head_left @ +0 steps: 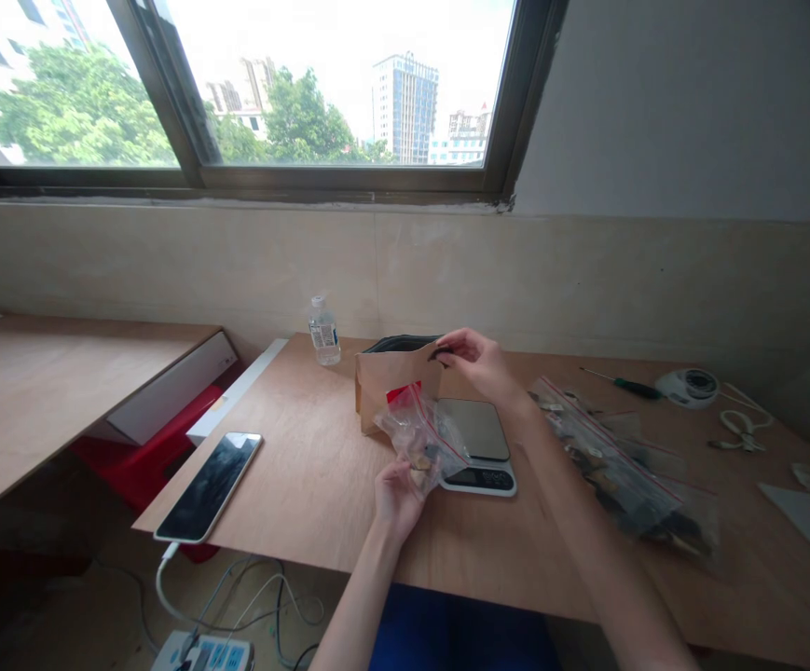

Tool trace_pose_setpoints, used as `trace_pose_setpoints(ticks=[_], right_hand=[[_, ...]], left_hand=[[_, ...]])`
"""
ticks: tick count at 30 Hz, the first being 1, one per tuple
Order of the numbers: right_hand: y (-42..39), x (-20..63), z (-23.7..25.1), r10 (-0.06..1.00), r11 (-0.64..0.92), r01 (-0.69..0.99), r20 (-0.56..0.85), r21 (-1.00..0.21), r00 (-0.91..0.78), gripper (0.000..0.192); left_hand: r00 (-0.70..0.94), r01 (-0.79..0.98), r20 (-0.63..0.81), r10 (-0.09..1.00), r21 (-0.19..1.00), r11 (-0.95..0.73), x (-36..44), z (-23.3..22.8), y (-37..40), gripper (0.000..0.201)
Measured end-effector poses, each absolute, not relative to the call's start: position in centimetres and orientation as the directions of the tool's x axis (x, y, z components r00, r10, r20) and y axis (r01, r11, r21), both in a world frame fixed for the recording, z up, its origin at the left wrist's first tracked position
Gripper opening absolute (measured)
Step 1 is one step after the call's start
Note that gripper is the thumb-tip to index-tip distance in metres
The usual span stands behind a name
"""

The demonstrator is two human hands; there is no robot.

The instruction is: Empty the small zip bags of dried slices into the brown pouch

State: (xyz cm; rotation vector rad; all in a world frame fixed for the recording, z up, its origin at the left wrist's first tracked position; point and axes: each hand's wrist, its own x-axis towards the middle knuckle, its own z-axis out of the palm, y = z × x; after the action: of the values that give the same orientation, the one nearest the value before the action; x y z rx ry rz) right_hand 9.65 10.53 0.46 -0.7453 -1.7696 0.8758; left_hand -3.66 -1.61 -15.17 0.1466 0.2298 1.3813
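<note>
In the head view, a clear, crumpled plastic zip bag point(427, 436) is gripped at its lower end by the closed fingers of the left hand point(399, 496). A small dark piece point(439, 353) is pinched between the right hand's point(473, 362) thumb and fingertips, at the right rim of a brown paper bag point(391, 375); what it is cannot be made out. Parts of the paper bag and of a flat scale point(480, 431) are hidden behind the 1 zip bag, whose contents are blurred.
</note>
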Motion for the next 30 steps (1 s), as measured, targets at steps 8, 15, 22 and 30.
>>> trace_pose_setpoints(ticks=[8, 15, 22, 30], right_hand=[[12.7, 5.3, 1.9, 0.596, 0.801, 0.271, 0.756, -0.534, -0.271, 0.011], [12.7, 5.3, 1.3, 0.571, 0.820, 0.252, 0.715, -0.514, -0.402, 0.016], [10.6, 7.1, 2.0, 0.533, 0.841, 0.387, 0.693, -0.377, -0.485, 0.023], [5.8, 10.1, -0.6, 0.716, 0.624, 0.262, 0.405, -0.736, -0.569, 0.020]], left_hand=[[0.167, -0.961, -0.034, 0.985, 0.217, 0.171, -3.7, -15.3, -1.6, 0.052], [0.170, -0.965, -0.062, 0.984, 0.192, 0.178, -3.8, -15.2, -1.7, 0.054], [0.161, -0.962, -0.067, 0.985, 0.211, 0.171, -3.9, -15.2, -1.7, 0.057], [0.143, -0.956, -0.029, 0.989, 0.256, 0.146, -3.8, -15.5, -1.8, 0.064]])
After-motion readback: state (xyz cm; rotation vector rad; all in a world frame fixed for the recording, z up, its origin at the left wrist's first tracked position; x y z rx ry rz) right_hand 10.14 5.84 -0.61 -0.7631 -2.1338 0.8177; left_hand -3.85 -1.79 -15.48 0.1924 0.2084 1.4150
